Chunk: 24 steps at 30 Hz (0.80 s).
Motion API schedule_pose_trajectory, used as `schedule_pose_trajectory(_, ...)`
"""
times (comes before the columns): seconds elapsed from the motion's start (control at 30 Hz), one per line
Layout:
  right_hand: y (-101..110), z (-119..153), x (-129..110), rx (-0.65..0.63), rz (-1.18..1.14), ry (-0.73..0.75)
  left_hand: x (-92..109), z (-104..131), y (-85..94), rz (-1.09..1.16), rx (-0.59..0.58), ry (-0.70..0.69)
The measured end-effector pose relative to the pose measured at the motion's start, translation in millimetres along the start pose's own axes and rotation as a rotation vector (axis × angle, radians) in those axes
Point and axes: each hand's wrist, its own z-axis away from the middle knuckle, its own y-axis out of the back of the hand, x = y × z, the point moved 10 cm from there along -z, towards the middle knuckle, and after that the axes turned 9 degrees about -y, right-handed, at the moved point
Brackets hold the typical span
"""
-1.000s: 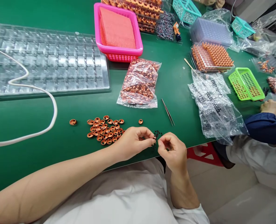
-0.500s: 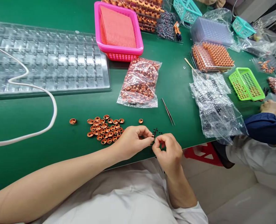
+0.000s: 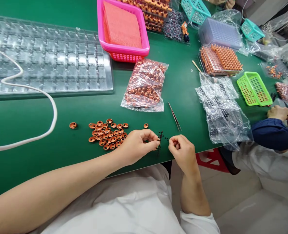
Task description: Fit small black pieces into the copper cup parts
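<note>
My left hand [image 3: 137, 146] pinches a thin black branched part [image 3: 159, 138] near the table's front edge. To its right, my right hand [image 3: 184, 151] is closed by the small black pieces [image 3: 166, 138]; whatever its fingertips hold is too small to make out. A cluster of copper-coloured rings [image 3: 107, 133] lies left of my left hand, with one lone ring [image 3: 73, 125] further left and another [image 3: 146, 125] above my fingers. Metal tweezers [image 3: 174, 116] lie behind my right hand.
A bag of copper rings [image 3: 146, 86] and a pink basket [image 3: 144, 48] stand behind. A clear tray [image 3: 48, 58] and white cable [image 3: 53, 113] are at left. Plastic bags [image 3: 223, 110], a green basket [image 3: 254, 89] and another person's hand [image 3: 277, 112] are at right.
My right hand has moved right, away from my left hand and the black part. My left hand has stayed near its place, still pinching the part. The view has shifted slightly.
</note>
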Motion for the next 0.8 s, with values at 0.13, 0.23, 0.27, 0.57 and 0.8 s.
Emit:
schedule_pose_trajectory(0.13,-1,1,-4,-0.006,0.035,0.026,-2,0,-1.8,0.047,-0.005,0.018)
schedule_pose_trajectory(0.23,0,3,-5,0.013,0.034,0.034,-2,0,-1.9,0.066,-0.002,0.024)
schedule_pose_trajectory(0.27,1,4,-5,0.021,0.035,0.036,-3,0,-1.9,0.071,-0.002,0.025)
schedule_pose_trajectory(0.57,3,3,-5,0.092,0.067,0.05,-7,-1,-1.3,0.11,-0.002,0.022)
schedule_pose_trajectory(0.8,13,14,-8,0.071,-0.232,-0.066,-2,-2,-2.9,0.218,0.008,0.038)
